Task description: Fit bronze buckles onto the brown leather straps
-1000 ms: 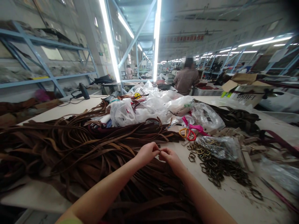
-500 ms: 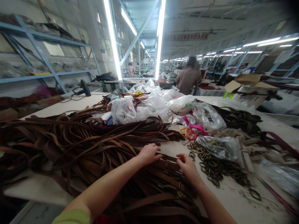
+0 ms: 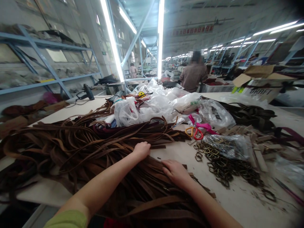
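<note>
Long brown leather straps (image 3: 95, 142) lie heaped across the table, under and around both hands. My left hand (image 3: 142, 150) is closed at the edge of the heap, its fingers curled round a strap. To its right, my right hand (image 3: 174, 171) lies over the straps with its fingertips pressed on a strap; its palm side is hidden. A small dark piece lies on the table between and beyond the hands. Dark metal buckles (image 3: 222, 164) are piled to the right of my right hand, beside scissors (image 3: 198, 133) with red and orange handles.
Clear plastic bags (image 3: 154, 104) are heaped in the middle. Pale strips (image 3: 260, 156) and dark coiled straps (image 3: 254, 115) lie at the right. A black hand tool (image 3: 88, 92) with a cord stands at the back left. A person (image 3: 194, 74) is beyond the table.
My left hand has moved slightly left and my right hand left and down. The buckled strap piece that was between them no longer shows there. The view has shifted slightly.
</note>
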